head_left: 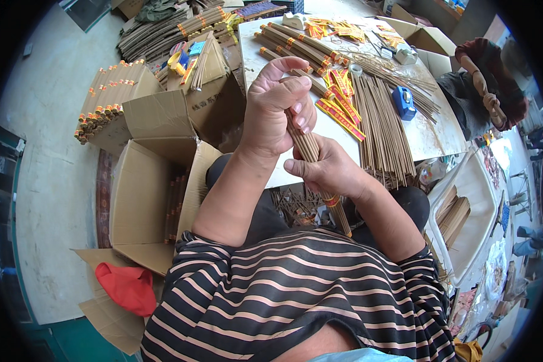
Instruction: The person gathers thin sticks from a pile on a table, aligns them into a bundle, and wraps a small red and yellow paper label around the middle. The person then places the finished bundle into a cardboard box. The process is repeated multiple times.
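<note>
A bundle of brown incense sticks [304, 143] slants across my lap in front of the table, a red and yellow paper band near its lower end. My left hand [277, 108] is closed around its upper part. Lower down, my right hand [327, 166] grips the same bundle, thumb on top. Just beyond my hands, red and yellow paper strips [342, 108] lie on the white table [253, 48]. Loose incense sticks [385, 130] are spread to the right of the strips, beside a blue tape dispenser [404, 104]. Several banded bundles [301, 43] rest farther back.
Left of me stands an open cardboard box [154, 175] with banded bundles inside. More bundles are stacked [114, 90] at the far left. A red cloth [125, 288] hangs on a carton flap. At right are a white tub [473, 211] with sticks and another person [492, 90].
</note>
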